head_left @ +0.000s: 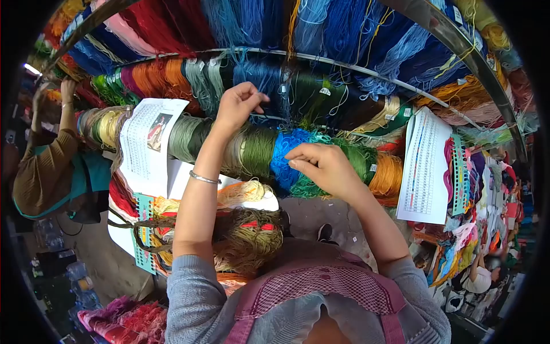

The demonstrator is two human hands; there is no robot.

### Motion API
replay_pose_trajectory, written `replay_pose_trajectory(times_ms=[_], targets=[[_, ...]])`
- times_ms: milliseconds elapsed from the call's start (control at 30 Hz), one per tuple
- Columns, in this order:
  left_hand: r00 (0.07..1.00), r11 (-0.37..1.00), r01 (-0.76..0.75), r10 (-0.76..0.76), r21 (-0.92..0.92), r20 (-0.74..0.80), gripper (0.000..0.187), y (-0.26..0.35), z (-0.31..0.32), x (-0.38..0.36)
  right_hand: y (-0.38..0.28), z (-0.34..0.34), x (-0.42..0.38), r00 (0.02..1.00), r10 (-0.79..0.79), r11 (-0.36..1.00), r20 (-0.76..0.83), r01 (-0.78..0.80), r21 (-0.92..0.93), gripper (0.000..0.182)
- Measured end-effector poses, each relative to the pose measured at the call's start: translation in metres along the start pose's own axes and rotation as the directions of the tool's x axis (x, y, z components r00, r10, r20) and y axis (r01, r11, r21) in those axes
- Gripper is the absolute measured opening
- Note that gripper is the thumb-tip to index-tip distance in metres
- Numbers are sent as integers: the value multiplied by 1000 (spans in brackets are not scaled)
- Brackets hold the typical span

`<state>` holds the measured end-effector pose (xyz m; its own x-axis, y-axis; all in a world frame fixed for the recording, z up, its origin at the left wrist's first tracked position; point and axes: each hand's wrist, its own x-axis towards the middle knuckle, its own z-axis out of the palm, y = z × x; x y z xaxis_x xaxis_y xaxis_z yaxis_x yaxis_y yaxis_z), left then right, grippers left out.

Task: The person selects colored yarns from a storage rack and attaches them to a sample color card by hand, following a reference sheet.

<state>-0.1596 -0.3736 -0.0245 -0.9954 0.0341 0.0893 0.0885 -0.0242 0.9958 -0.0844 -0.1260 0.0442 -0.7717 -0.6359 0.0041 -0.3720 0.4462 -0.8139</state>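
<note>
My left hand [239, 108] is raised above a horizontal roll of thread skeins, wrist bent. Its fingers are curled and pinched together; anything between them is too fine to make out. A silver bangle [204, 178] circles that wrist. Lower and to the right, my right hand [325, 167] reaches over the roll, thumb and forefinger closed at the edge of a bright blue thread skein [286, 150]. Beneath that hand lies a teal-green skein [306, 188]. Olive-green skeins [258, 150] sit left of the blue one, and an orange skein [387, 174] is near the right end.
Printed sheets hang at left [140, 149] and right [424, 166]. Behind the roll, a curved metal rail [326, 61] carries many coloured skeins. A mixed thread bundle [249, 238] lies near my left forearm. Another person's arm [67, 120] reaches up at far left.
</note>
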Motion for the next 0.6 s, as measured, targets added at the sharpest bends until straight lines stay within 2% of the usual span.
replay_pose_trajectory(times_ms=[33, 100, 133, 167, 200, 233, 267, 300, 333, 367, 400, 433, 467, 500, 533, 567, 600], targets=[[993, 994, 111, -112, 20, 44, 9, 25, 4, -11, 7, 5, 6, 999, 26, 993, -29, -23, 113, 19], [977, 992, 119, -122, 29, 173, 13, 35, 3, -27, 20, 16, 23, 988, 130, 923, -84, -89, 375, 31], [957, 992, 129, -125, 4, 263, 15, 42, 9, -38, 25, 23, 38, 980, 131, 881, -149, -47, 470, 35], [921, 988, 145, -157, 61, 357, 17, 49, 13, -46, 28, 26, 54, 967, 141, 829, -215, 4, 559, 38], [908, 989, 112, -141, 96, 394, 17, 45, 14, -50, 25, 19, 71, 992, 127, 586, -26, -54, 808, 40], [896, 989, 77, -126, 130, 427, 18, 39, 15, -53, 26, 21, 82, 989, 146, 410, -18, -44, 911, 38], [890, 986, 109, -153, 125, 430, 17, 37, 10, -51, 26, 25, 91, 987, 158, 221, -8, -27, 975, 36], [926, 975, -12, -73, 222, 370, 18, 35, 6, -48, 16, 25, 91, 977, 195, 207, -84, 42, 977, 28], [947, 939, -125, 17, 320, 320, 18, 34, 2, -43, 15, 27, 86, 979, 147, 232, -143, 107, 967, 25], [923, 834, -283, 102, 474, 371, 21, 34, -10, -37, 14, 31, 77, 975, 103, 252, -198, 167, 953, 23], [932, 858, -245, 80, 452, 353, 22, 26, -21, -30, 5, 28, 57, 980, 85, 315, -182, 147, 938, 19], [940, 881, -207, 60, 425, 335, 24, 16, -31, -23, -5, 29, 9, 976, 210, 257, -57, 2, 967, 17], [947, 857, -179, 16, 484, 321, 24, 21, -38, -19, 7, 32, -22, 990, 141, 303, 16, -59, 951, 14], [949, 814, -170, -17, 556, 315, 24, 15, -48, -12, 10, 36, -55, 982, 179, 457, 55, -132, 879, 13], [951, 766, -159, -51, 623, 305, 24, 8, -56, -8, 10, 31, -89, 978, 195, 810, 73, -202, 550, 15], [953, 726, -117, -109, 677, 282, 18, 11, -59, -7, 24, 40, -122, 976, 198, 834, 94, -218, 506, 19], [953, 727, -119, -107, 677, 283, 18, 8, -62, -6, 49, 51, -161, 950, 292, 886, 110, -312, 345, 16]])
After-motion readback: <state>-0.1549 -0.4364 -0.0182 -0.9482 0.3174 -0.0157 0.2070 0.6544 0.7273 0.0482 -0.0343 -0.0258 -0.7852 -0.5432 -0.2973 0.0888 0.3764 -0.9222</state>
